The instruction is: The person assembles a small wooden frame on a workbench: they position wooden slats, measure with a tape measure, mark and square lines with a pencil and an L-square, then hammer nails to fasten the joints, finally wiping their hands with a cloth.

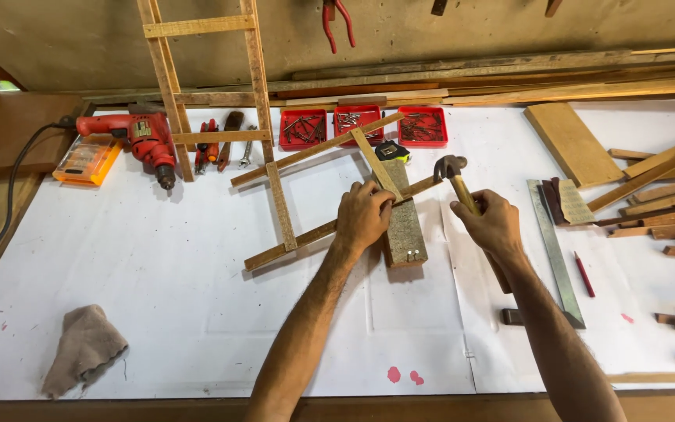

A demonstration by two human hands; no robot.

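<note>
My left hand (362, 215) presses down on a small wooden frame of thin slats (281, 205) where a cross slat meets the lower rail. That joint rests on a grey-green wooden block (406, 230) lying on the white bench top (197, 312). My right hand (492, 223) grips the wooden handle of a claw hammer (451, 168). The hammer's dark steel head is raised just right of the joint, above the end of the rail.
Behind the frame stand three red trays of nails (362, 125), a tape measure (392, 150), a red electric drill (138, 137) and an orange bit case (86, 160). A ladder-like frame (205, 78) leans on the wall. A steel square (552, 250), a red pencil (584, 273) and wood offcuts (666, 211) lie to the right, a rag (83, 348) at front left.
</note>
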